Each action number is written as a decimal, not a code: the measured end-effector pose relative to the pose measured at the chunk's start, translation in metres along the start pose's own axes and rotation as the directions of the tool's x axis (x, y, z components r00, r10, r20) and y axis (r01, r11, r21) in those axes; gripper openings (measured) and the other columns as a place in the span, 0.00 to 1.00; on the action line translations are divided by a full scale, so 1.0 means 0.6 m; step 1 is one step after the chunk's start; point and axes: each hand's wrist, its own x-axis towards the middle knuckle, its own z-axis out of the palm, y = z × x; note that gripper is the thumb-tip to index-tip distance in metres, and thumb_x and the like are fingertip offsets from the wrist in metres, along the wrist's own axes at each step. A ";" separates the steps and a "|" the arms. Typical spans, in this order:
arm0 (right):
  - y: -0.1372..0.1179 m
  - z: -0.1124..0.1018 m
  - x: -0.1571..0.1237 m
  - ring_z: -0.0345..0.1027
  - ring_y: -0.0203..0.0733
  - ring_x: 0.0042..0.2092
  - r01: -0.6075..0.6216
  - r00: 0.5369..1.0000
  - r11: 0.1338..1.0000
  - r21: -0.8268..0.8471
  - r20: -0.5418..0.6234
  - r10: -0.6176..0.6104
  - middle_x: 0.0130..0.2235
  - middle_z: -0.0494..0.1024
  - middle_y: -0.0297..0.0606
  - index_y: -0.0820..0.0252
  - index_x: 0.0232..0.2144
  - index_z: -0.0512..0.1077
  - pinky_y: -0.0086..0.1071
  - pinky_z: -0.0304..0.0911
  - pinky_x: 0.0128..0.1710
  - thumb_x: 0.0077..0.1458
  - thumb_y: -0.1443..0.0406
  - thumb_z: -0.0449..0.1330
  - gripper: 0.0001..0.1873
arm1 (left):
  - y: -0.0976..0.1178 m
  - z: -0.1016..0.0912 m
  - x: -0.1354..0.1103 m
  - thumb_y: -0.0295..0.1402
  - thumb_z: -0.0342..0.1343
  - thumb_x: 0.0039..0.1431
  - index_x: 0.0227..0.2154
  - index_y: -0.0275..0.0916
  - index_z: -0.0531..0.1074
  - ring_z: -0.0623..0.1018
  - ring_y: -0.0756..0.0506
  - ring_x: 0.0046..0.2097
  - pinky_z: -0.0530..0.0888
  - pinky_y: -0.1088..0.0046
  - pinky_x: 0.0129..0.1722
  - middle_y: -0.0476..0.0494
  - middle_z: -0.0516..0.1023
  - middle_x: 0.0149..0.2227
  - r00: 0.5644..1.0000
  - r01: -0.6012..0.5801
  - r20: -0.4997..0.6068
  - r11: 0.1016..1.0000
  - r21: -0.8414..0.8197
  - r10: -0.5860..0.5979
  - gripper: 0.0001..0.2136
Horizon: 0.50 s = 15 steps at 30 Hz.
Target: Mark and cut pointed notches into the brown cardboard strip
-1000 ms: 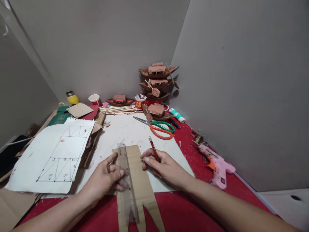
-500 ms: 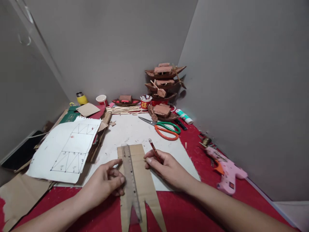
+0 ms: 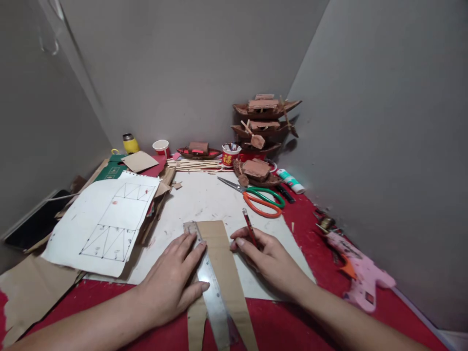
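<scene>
A clear plastic ruler [image 3: 215,302] lies lengthwise along a strip of brown cardboard [image 3: 223,263] whose near end has pointed cut-outs. My left hand [image 3: 179,273] rests flat over the ruler's left side, fingers stretched and thumb spread, pressing on it. My right hand [image 3: 261,253] is closed around a dark red pencil [image 3: 249,225], its eraser end pointing up; the hand is just right of the cardboard's edge. The pencil's tip is hidden by the fingers. Under the strip's far part lies a white sheet [image 3: 190,195].
Orange-and-green scissors [image 3: 261,200] lie beyond my right hand. A pink glue gun [image 3: 365,278] is at the right. On the left, a paper with a drawing [image 3: 109,224] tops piled cardboard. Model boats [image 3: 266,107], a paper cup [image 3: 231,156] and thin sticks [image 3: 197,165] stand behind.
My left hand has moved from the ruler's edge to lie flat on it. The ruler now slants more across the cardboard. The view has shifted slightly left; my right hand still holds the pencil.
</scene>
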 end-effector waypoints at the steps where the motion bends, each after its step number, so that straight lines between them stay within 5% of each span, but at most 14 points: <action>1: 0.000 0.000 0.001 0.68 0.41 0.33 0.003 1.000 1.000 -0.004 -0.003 -0.003 0.32 0.77 0.37 0.60 0.35 0.70 0.32 0.59 0.31 0.56 0.58 0.58 0.10 | -0.001 0.003 0.002 0.37 0.56 0.60 0.65 0.38 0.53 0.54 0.29 0.67 0.61 0.44 0.60 0.26 0.53 0.67 0.999 0.010 0.039 1.000 0.015 -0.011 0.33; 8: 0.005 -0.006 0.002 0.69 0.42 0.38 0.075 0.997 0.993 -0.086 -0.025 -0.078 0.34 0.76 0.35 0.59 0.35 0.70 0.33 0.62 0.40 0.59 0.61 0.56 0.08 | -0.009 0.006 0.011 0.41 0.55 0.60 0.67 0.40 0.48 0.44 0.29 0.69 0.57 0.42 0.62 0.27 0.40 0.70 0.982 0.022 0.184 0.999 0.032 -0.027 0.35; 15: 0.024 -0.008 0.005 0.70 0.42 0.38 0.033 0.999 0.989 -0.146 -0.012 -0.035 0.35 0.76 0.35 0.58 0.36 0.70 0.31 0.63 0.39 0.61 0.60 0.56 0.08 | -0.023 -0.007 0.028 0.41 0.56 0.60 0.66 0.42 0.50 0.44 0.31 0.69 0.58 0.46 0.62 0.30 0.40 0.70 0.961 -0.043 0.273 0.998 -0.034 0.051 0.34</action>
